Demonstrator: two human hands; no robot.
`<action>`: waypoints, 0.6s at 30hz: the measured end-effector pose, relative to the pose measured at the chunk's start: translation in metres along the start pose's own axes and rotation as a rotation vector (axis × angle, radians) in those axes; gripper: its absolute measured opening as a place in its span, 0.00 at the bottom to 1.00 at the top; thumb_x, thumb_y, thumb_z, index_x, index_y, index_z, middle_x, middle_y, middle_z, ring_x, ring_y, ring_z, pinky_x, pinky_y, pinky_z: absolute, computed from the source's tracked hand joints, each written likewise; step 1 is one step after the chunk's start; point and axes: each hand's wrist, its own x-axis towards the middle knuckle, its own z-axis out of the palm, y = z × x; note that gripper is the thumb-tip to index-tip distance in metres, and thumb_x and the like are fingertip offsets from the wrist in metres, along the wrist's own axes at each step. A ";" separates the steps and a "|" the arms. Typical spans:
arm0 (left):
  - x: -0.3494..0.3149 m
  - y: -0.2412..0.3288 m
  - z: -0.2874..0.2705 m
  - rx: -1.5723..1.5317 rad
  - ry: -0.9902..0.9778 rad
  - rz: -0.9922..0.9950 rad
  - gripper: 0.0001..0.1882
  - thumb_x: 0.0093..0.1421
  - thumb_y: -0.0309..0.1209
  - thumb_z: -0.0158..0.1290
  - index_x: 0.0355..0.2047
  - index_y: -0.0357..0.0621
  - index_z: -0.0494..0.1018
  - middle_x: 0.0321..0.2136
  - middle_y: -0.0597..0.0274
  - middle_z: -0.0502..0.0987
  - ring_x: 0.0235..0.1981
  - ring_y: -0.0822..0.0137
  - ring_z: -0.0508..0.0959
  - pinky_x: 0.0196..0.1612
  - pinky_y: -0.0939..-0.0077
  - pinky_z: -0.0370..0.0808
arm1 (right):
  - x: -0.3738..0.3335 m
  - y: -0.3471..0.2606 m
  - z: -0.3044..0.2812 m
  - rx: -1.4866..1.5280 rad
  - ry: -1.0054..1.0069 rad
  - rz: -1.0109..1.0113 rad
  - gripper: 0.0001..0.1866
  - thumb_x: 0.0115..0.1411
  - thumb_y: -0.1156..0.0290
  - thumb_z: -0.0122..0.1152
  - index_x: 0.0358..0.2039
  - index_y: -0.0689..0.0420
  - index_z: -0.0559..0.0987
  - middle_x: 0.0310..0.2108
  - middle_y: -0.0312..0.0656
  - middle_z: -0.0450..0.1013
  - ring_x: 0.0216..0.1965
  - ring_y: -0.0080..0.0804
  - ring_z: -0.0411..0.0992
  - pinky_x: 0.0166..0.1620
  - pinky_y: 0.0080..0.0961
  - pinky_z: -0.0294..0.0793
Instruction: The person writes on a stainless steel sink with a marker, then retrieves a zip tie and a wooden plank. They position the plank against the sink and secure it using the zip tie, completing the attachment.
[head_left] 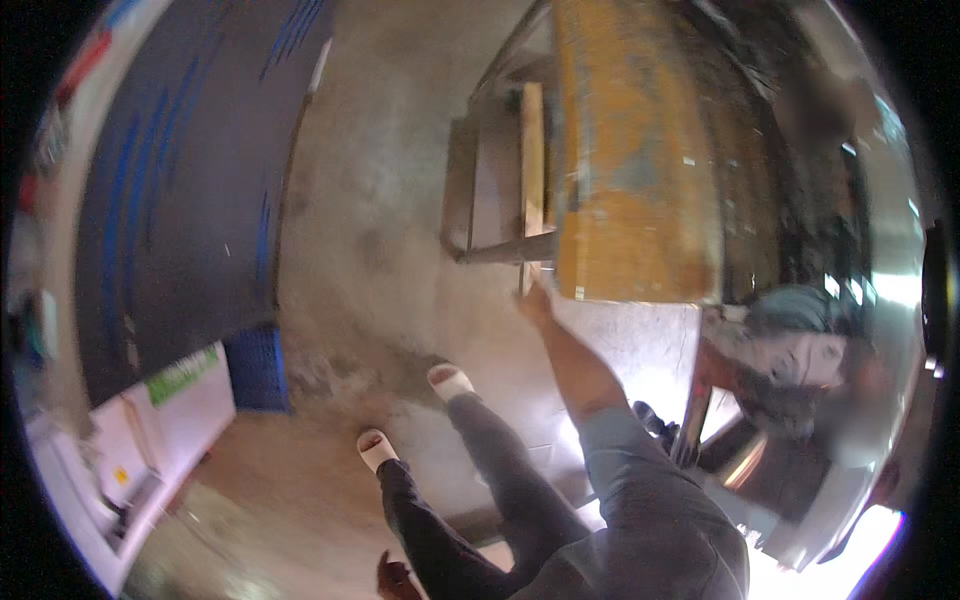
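Note:
My right arm stretches forward, and my right hand (534, 297) is by the near left corner of a worn yellow-topped table (630, 170). The hand is smeared, so I cannot tell whether it touches the table or holds anything. Low in the view, beside my left leg, hangs my left hand (393, 578). Its visible fingers look apart, with nothing seen in them. A wooden bar (532, 160) runs along a dark metal frame (470, 190) at the table's left side.
Left stands a long dark table (190, 190) with blue streaks, above a blue crate (258, 370) and a white cabinet (170, 420). My feet wear white slippers (375, 450) on the concrete floor (350, 200). At right, another person (800, 345) is close to the yellow table.

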 end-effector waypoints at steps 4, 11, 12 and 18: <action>0.029 0.040 -0.032 0.256 -0.085 0.086 0.18 0.63 0.30 0.55 0.51 0.35 0.75 0.35 0.59 0.80 0.37 0.63 0.79 0.45 0.65 0.78 | -0.181 0.051 0.120 -0.143 -0.247 -0.035 0.39 0.57 0.37 0.60 0.49 0.66 0.80 0.50 0.59 0.77 0.55 0.55 0.75 0.57 0.46 0.73; 0.119 0.076 -0.210 0.764 -0.339 0.496 0.23 0.68 0.41 0.52 0.56 0.37 0.74 0.45 0.47 0.81 0.49 0.59 0.80 0.55 0.64 0.75 | -0.291 -0.023 0.228 0.399 0.306 -0.073 0.10 0.65 0.65 0.51 0.36 0.54 0.80 0.38 0.44 0.77 0.42 0.41 0.74 0.49 0.34 0.75; 0.135 0.088 -0.228 0.926 -0.343 0.536 0.24 0.68 0.43 0.52 0.57 0.37 0.74 0.47 0.45 0.80 0.51 0.59 0.79 0.57 0.64 0.73 | -0.332 -0.019 0.206 0.457 0.185 0.033 0.11 0.64 0.63 0.52 0.38 0.54 0.79 0.38 0.44 0.78 0.42 0.40 0.74 0.48 0.34 0.75; 0.148 0.169 -0.172 0.397 -0.738 0.605 0.15 0.69 0.32 0.53 0.51 0.36 0.78 0.38 0.53 0.81 0.37 0.67 0.81 0.39 0.71 0.78 | -0.617 -0.017 0.038 0.808 -0.265 0.417 0.26 0.63 0.48 0.57 0.52 0.55 0.78 0.38 0.45 0.80 0.40 0.37 0.77 0.43 0.34 0.78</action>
